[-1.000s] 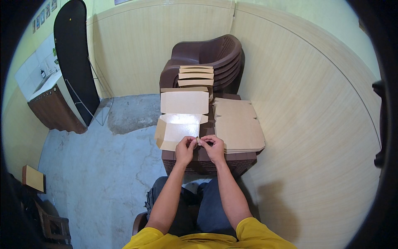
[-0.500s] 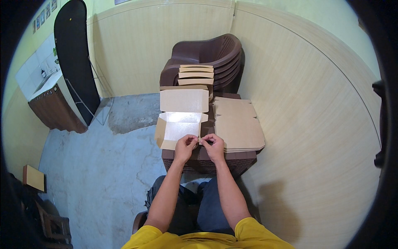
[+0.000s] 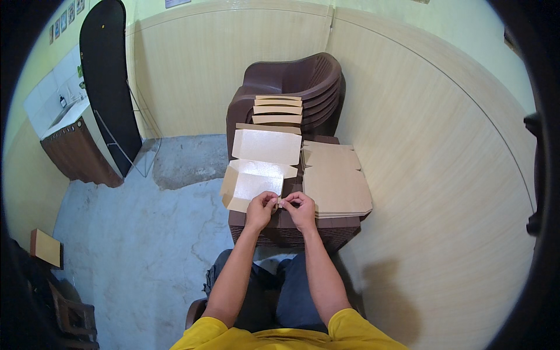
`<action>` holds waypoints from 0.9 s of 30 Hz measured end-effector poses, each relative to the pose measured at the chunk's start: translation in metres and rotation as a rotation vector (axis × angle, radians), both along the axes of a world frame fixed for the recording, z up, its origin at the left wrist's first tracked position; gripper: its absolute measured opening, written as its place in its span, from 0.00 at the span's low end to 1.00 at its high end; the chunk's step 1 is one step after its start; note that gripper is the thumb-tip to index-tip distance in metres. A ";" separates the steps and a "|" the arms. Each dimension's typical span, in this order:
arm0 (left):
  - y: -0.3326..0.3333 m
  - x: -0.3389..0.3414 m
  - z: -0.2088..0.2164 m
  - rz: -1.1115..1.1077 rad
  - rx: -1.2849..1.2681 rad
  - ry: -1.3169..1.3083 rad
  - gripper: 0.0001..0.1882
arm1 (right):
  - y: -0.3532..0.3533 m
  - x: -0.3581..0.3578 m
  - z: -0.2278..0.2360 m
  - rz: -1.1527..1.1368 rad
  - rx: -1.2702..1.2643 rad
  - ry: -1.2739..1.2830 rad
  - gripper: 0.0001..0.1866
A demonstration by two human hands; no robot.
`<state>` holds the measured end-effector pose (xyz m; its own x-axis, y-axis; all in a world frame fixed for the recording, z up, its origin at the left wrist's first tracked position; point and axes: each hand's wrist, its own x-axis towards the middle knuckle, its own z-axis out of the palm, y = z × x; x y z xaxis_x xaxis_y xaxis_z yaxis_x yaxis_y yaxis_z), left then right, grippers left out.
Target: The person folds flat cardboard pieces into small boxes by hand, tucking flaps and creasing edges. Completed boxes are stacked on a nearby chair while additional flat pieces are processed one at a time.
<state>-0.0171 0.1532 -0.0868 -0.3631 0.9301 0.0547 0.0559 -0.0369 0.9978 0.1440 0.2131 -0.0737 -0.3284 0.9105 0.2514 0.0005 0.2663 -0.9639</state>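
Note:
A partly folded cardboard box [image 3: 256, 179] lies on the brown woven-look table [image 3: 280, 236], its lid raised at the far side and its shiny pale inside facing up. At its near right corner, my left hand [image 3: 261, 210] pinches the cardboard edge. Close beside it, my right hand [image 3: 300, 210] pinches a small flap of the same corner between thumb and fingers. The fingertips of both hands nearly meet and partly hide the flap. Right of my right hand lies a stack of flat cardboard blanks [image 3: 335, 181].
Several folded boxes [image 3: 277, 111] stand in a row behind the open one. Beyond them are stacked brown plastic chairs [image 3: 291, 76] against the panelled wall [image 3: 408, 146]. An ironing board [image 3: 104, 81] leans by a sink counter [image 3: 70, 116] at the far left.
The box's lid and far part have swung slightly to the right. My hands stay at the near right corner, with the pinched flap drawn in between them.

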 end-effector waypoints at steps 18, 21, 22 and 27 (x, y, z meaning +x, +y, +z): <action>0.005 0.011 0.023 0.098 -0.084 0.074 0.05 | 0.002 -0.010 -0.002 -0.106 0.096 -0.016 0.14; 0.003 0.018 0.023 0.208 -0.024 0.232 0.05 | 0.000 -0.009 0.001 -0.071 0.044 0.022 0.13; 0.003 0.019 0.022 0.240 -0.028 0.278 0.05 | 0.000 -0.008 0.002 -0.061 0.041 0.033 0.13; 0.004 0.016 0.022 0.178 -0.082 0.278 0.07 | 0.001 -0.007 0.001 -0.051 0.071 0.007 0.14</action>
<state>-0.0010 0.1574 -0.0648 -0.5020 0.8588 0.1020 0.3250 0.0781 0.9425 0.1374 0.2144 -0.0730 -0.2796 0.9060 0.3177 0.0092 0.3334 -0.9427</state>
